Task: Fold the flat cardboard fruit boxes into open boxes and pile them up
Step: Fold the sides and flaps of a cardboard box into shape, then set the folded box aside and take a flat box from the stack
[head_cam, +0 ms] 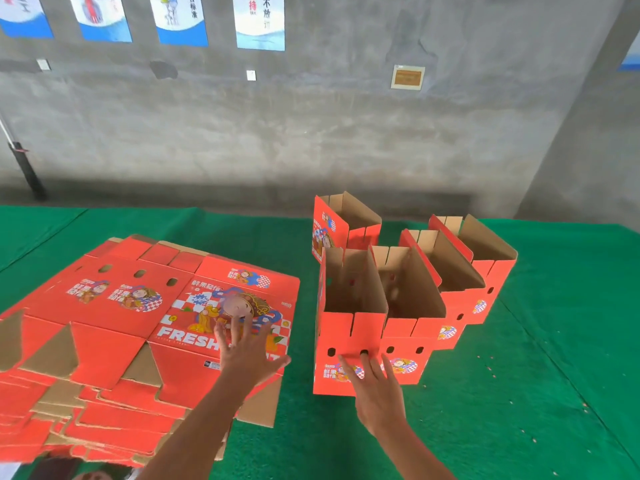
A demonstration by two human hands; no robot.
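Flat boxes [145,327] lie stacked beneath our left hand [247,355], fingers [239,327] spread open. Right hand [375,393], also open, touches the nearest folded box [349,355]. We advise lifting one sheet only.

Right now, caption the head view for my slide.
Open left hand over stack of flat red cardboard boxes; open right hand touching nearest folded red box on green table.

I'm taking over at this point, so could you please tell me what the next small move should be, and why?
Probably lower the left hand onto the top sheet of the stack of flat red cardboard boxes and grip it. That hand hovers spread above the sheet, while the right hand's straight fingers touch the nearest folded red open box, apparently placed already.
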